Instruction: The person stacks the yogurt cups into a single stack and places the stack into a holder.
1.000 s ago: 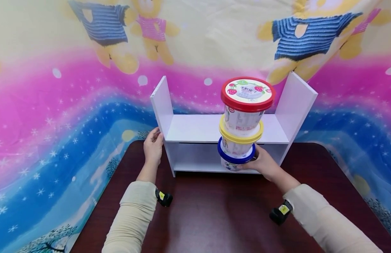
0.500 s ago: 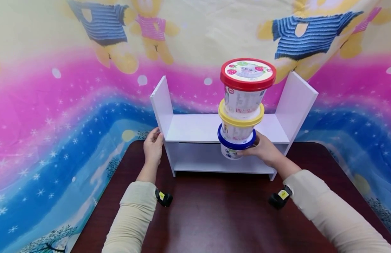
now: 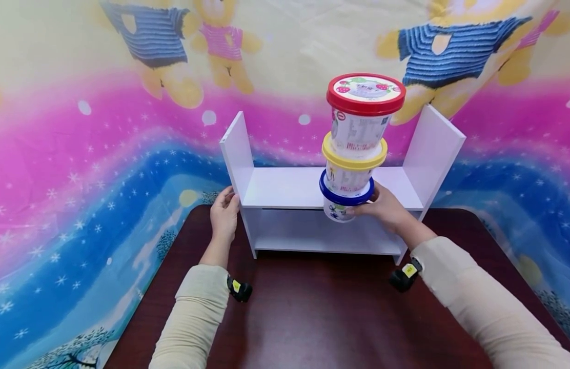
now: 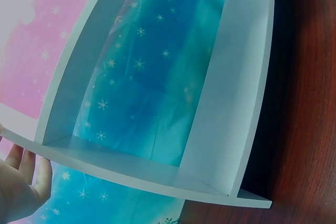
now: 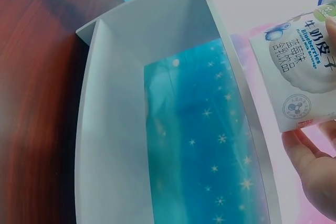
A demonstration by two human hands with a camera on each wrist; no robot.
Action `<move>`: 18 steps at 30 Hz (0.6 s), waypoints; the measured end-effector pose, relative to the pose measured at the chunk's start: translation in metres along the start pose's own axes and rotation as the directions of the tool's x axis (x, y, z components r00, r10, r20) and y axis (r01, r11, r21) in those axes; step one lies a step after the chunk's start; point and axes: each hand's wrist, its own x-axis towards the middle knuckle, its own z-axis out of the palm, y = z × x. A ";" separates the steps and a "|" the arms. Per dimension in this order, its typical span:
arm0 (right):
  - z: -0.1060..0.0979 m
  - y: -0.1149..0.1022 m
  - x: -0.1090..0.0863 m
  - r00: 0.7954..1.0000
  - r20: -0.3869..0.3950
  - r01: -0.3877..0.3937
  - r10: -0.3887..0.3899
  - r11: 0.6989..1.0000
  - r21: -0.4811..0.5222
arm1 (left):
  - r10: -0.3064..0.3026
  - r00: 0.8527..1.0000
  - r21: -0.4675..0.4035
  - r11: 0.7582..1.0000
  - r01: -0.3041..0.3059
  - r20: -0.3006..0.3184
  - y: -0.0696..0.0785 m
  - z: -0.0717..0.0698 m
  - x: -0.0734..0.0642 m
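Three lidded paper tubs stand stacked in the air in front of the white shelf (image 3: 282,187). On top is the red-lidded tub (image 3: 356,130), then the yellow-lidded tub (image 3: 347,178), then the blue-lidded tub (image 3: 337,211) at the bottom. My right hand (image 3: 388,210) grips only the blue-lidded tub, from its right side; the right wrist view shows a blueberry print on this tub (image 5: 296,74). My left hand (image 3: 225,215) touches the outer side of the shelf's left panel near its front edge. In the left wrist view, bent fingers (image 4: 27,166) meet that panel, their tips partly hidden.
The shelf has two boards between upright side panels and an open back. It stands at the rear of a dark red-brown table (image 3: 308,307). Right behind it hangs a printed cloth (image 3: 285,66) with bears and snowflakes. The right panel (image 3: 434,154) rises beside the tub stack.
My right hand has lifted the stacked tubs upward, and they now stand higher against the backdrop. The left hand and the shelf have stayed in place.
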 end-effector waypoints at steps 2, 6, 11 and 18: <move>-0.001 -0.001 0.003 1.000 -0.006 -0.004 0.004 1.000 -0.012 | -0.001 1.000 0.000 1.000 0.001 -0.003 0.000 0.000 0.000; -0.002 -0.001 0.009 1.000 -0.012 -0.014 0.014 1.000 -0.018 | -0.001 1.000 -0.002 1.000 0.001 -0.005 0.001 0.001 0.000; -0.001 0.001 0.017 1.000 -0.019 -0.014 0.014 1.000 -0.013 | -0.005 1.000 -0.011 1.000 0.005 -0.010 0.002 0.001 0.000; -0.001 0.004 0.028 0.998 -0.050 -0.046 0.045 0.999 -0.020 | -0.016 1.000 0.010 1.000 0.016 -0.013 0.002 0.001 -0.002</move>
